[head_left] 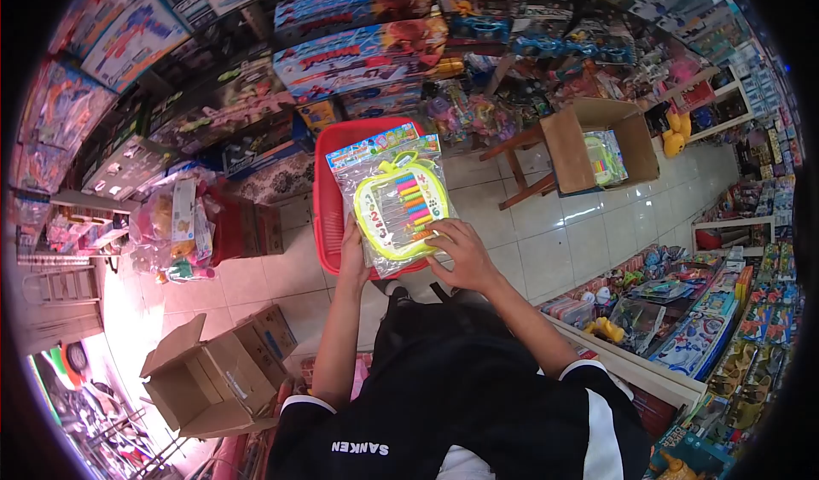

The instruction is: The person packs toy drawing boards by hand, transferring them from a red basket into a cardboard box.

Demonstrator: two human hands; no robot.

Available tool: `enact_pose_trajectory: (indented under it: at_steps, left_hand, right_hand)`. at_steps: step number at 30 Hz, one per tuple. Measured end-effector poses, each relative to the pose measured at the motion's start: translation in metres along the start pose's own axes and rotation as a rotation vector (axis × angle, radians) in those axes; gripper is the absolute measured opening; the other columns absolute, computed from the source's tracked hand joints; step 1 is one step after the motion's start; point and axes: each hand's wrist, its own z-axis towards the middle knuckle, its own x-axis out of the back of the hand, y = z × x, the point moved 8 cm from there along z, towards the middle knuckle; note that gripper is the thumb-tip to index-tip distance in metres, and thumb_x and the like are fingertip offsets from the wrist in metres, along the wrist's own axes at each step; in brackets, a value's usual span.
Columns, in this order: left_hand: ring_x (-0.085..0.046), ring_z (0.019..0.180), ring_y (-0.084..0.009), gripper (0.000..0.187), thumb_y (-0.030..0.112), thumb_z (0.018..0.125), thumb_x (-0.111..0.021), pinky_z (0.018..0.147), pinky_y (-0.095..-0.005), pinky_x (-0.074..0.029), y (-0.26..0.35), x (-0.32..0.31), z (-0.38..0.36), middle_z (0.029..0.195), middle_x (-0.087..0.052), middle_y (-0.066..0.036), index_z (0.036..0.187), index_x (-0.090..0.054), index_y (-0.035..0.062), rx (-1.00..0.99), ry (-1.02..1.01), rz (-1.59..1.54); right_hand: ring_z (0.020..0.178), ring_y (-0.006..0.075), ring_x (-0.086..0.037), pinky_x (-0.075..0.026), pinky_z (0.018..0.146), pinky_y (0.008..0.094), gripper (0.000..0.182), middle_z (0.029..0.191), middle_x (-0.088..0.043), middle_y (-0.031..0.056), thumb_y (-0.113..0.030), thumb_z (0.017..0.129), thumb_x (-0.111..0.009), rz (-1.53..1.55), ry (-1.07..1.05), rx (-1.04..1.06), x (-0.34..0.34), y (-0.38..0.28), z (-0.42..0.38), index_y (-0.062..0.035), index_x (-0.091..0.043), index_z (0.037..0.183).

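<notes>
A toy abacus (401, 197) in a clear plastic bag is held up in front of me, over a red plastic basket (328, 224). It has a yellow-green apple-shaped frame, rows of coloured beads, printed numbers and a blue header card. My left hand (351, 252) grips the bag's left edge near the bottom, its fingers partly hidden behind. At the lower right, my right hand (462, 254) has bent fingers over the front of the bag beside the beads, with the thumb near its bottom edge. The basket's inside is mostly covered by the abacus.
An open cardboard box (573, 151) with a similar bagged toy sits on a wooden stool (515, 173) to the right. Another open carton (213, 378) stands at the lower left. Toy shelves surround the tiled floor (546, 258), and bagged toys (175, 224) hang at left.
</notes>
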Motion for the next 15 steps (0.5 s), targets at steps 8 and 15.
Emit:
enact_pose_trajectory:
  at_steps: [8, 15]
  left_hand:
    - [-0.059, 0.113, -0.0183, 0.041, 0.009, 0.099, -0.040, 0.094, -0.0321, -0.051, -0.073, -0.117, 0.000, 0.127, -0.055, -0.010, 0.140, -0.037, 0.0058, 0.060, -0.095, 0.103]
    - [-0.059, 0.110, -0.0160, 0.043, 0.020, 0.102, -0.044, 0.096, -0.0324, -0.049, -0.153, -0.188, 0.011, 0.127, -0.056, -0.008, 0.141, -0.037, 0.0051, 0.189, -0.116, 0.245]
  right_hand:
    - [0.116, 0.0294, -0.049, -0.041, 0.097, 0.0385, 0.073, 0.135, -0.041, 0.0196, -0.026, 0.084, -0.070, 0.496, 0.406, -0.762, 0.079, 0.146, -0.105, -0.0015, -0.029, 0.139]
    - [0.106, 0.0103, -0.056, -0.044, 0.092, 0.0266, 0.038, 0.116, -0.062, 0.0049, -0.025, 0.099, -0.054, 0.989, 0.349, -0.845, 0.109, 0.194, -0.177, -0.0008, -0.051, 0.129]
